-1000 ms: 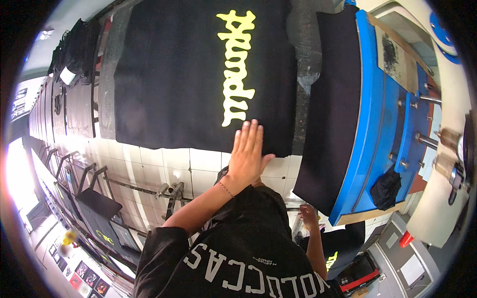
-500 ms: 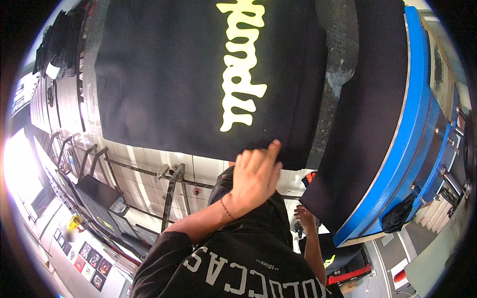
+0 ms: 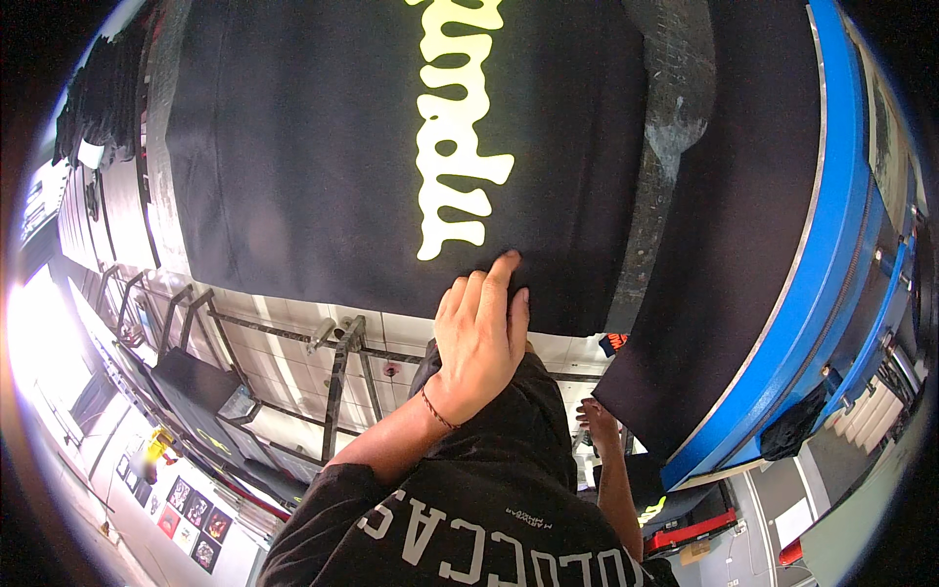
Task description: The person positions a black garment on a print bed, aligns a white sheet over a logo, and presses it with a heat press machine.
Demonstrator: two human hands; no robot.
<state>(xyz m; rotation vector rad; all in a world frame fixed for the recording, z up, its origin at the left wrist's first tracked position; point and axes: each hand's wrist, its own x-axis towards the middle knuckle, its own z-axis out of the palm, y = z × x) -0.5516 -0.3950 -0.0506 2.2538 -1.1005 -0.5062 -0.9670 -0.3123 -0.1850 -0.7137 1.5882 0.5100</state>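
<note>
Black shirt (image 3: 323, 147) edge now sits under my left hand (image 3: 479, 338), fingers flat and loose, slid down from the yellow print (image 3: 452, 137); my right hand (image 3: 599, 419) hangs empty, unclenched.

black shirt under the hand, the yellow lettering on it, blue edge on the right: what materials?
Black shirt: matte knit fabric, likely cotton; soft and non-reflective. Yellow lettering: opaque flat printed ink, crisp edges, sitting on the cloth. Blue edge: probably painted metal; smooth, with a slight sheen and a hard rim.
</note>
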